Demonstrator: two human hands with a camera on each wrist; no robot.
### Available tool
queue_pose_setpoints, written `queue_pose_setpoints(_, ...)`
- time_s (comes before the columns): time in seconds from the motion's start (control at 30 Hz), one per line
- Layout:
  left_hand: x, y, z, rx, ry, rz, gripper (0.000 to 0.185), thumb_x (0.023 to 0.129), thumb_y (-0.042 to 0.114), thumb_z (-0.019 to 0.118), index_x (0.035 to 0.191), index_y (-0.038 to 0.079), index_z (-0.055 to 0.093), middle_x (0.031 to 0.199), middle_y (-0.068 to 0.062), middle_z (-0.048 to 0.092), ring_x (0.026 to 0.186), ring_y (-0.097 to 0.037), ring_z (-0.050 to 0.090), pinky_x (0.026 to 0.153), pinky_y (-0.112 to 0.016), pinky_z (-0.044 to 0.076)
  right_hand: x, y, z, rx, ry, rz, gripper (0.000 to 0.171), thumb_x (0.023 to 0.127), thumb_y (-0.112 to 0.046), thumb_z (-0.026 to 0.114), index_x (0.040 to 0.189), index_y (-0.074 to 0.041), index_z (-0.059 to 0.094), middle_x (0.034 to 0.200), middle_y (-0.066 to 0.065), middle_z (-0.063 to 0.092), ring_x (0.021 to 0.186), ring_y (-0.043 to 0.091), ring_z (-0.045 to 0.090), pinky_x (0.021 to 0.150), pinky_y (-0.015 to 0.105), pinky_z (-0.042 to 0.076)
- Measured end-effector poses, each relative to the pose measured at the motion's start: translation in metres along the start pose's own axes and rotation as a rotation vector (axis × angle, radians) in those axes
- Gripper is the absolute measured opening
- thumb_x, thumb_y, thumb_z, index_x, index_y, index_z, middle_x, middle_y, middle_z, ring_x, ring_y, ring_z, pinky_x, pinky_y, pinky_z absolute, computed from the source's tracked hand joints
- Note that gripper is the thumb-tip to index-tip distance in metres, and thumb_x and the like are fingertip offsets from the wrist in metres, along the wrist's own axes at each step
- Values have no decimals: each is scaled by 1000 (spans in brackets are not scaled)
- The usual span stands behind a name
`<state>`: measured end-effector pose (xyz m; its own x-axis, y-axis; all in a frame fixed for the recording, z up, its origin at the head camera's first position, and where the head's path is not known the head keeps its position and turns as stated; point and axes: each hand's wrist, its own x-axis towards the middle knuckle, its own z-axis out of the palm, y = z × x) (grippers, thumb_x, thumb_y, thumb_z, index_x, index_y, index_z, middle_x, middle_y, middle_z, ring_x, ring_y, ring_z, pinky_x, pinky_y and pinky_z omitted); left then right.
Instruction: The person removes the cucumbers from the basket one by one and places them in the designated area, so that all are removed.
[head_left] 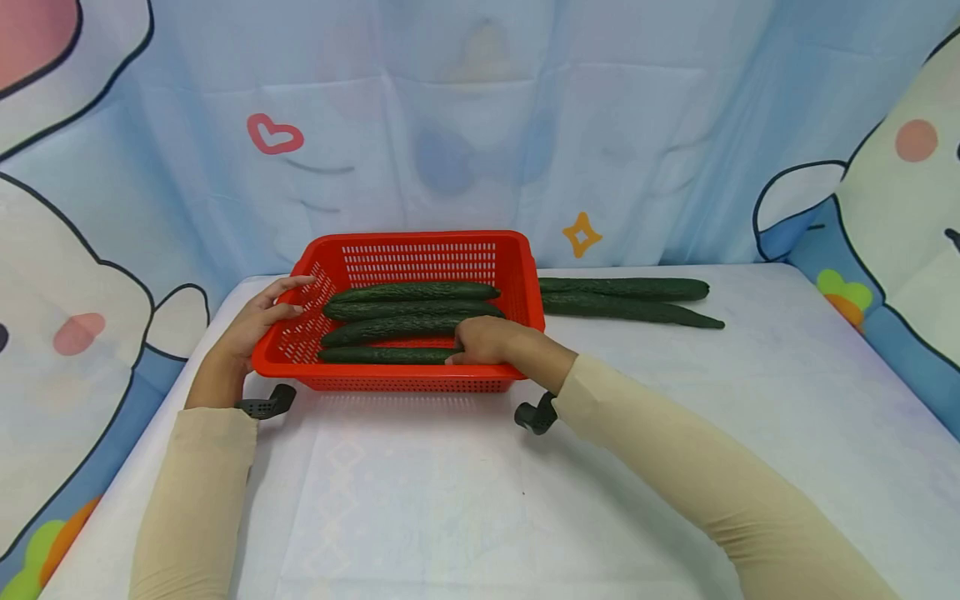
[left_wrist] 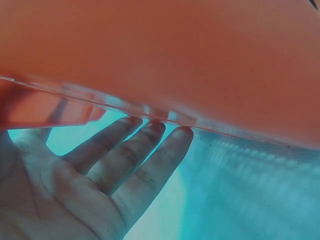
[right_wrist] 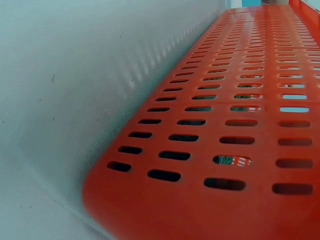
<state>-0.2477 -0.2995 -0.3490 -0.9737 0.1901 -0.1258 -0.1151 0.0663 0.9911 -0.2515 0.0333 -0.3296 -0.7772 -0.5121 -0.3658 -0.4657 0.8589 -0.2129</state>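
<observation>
Now my left hand (head_left: 258, 321) lies spread against the red basket (head_left: 420, 247) on the counter (head_left: 450, 492); my right hand (head_left: 487, 340) curls over the nearest cucumber (head_left: 382, 356) inside. Two more cucumbers (head_left: 630, 298) lie just beside the basket.

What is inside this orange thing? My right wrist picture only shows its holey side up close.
Observer: It is a red basket, and four cucumbers lie side by side inside it.
Child: Where is the right hand?
Observer: The right hand reaches over the near rim and rests on the cucumber nearest the person.
Child: And the other hand?
Observer: The left hand lies against the basket's left rim, with straight fingers touching its edge.
Child: Are there more cucumbers?
Observer: Yes, two more cucumbers lie on the white table, just right of the basket.
</observation>
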Motion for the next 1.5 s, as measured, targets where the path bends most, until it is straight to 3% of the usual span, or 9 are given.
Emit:
queue_pose_setpoints(0.27,2,1,1,68,26,-1,47,93,17,49,138,29,38,141,-9,31,106,-22,55,76,-34,56,0,0,-3,8,-23,-33,30,91,-33,56,100,-5,62,92,6,63,76,15,54,70,26,44)
queue_pose_setpoints(0.4,2,1,1,72,20,1,48,94,16,48,139,27,36,139,-9,31,106,-23,55,76,-34,56,1,0,-2,9,-14,-36,37,91,-32,55,114,-4,60,111,8,63,97,18,59,87,31,48)
queue_pose_setpoints(0.53,2,0,0,64,12,0,49,94,16,48,140,26,35,140,-10,31,106,-23,55,76,-34,56,1,-1,1,29,-15,-27,46,91,-34,54,127,-5,53,128,8,56,118,21,52,102,37,42)
queue_pose_setpoints(0.77,1,-3,-2,20,-15,4,50,93,17,52,139,28,37,141,-11,27,104,-21,55,76,-34,56,0,-2,1,33,-20,-17,47,91,-38,54,126,-7,53,122,8,58,110,21,55,98,37,44)
queue_pose_setpoints(1.07,1,-2,-1,11,-36,18,50,93,16,51,140,26,36,141,-11,27,105,-22,55,77,-37,55,-1,-2,1,34,-16,-31,36,90,-34,56,113,-7,59,100,3,63,86,15,56,83,31,49)
queue_pose_setpoints(1.17,0,-1,-1,15,-37,23,50,93,16,51,139,26,36,141,-12,27,105,-22,55,77,-36,55,-2,-2,1,37,-13,-36,36,90,-33,56,114,-6,59,102,4,63,88,16,57,85,31,49)
queue_pose_setpoints(1.37,0,0,0,25,-26,16,50,92,17,52,138,28,38,142,-12,27,105,-22,55,76,-36,56,-1,-3,2,62,17,-57,47,89,-37,57,126,-8,52,123,7,58,111,20,54,98,36,45)
queue_pose_setpoints(1.5,1,-1,-1,26,-24,16,49,93,17,51,139,28,37,141,-12,27,105,-21,54,76,-35,56,-1,-2,3,60,49,-75,46,88,-38,58,124,-10,54,124,7,57,114,20,54,99,36,44)
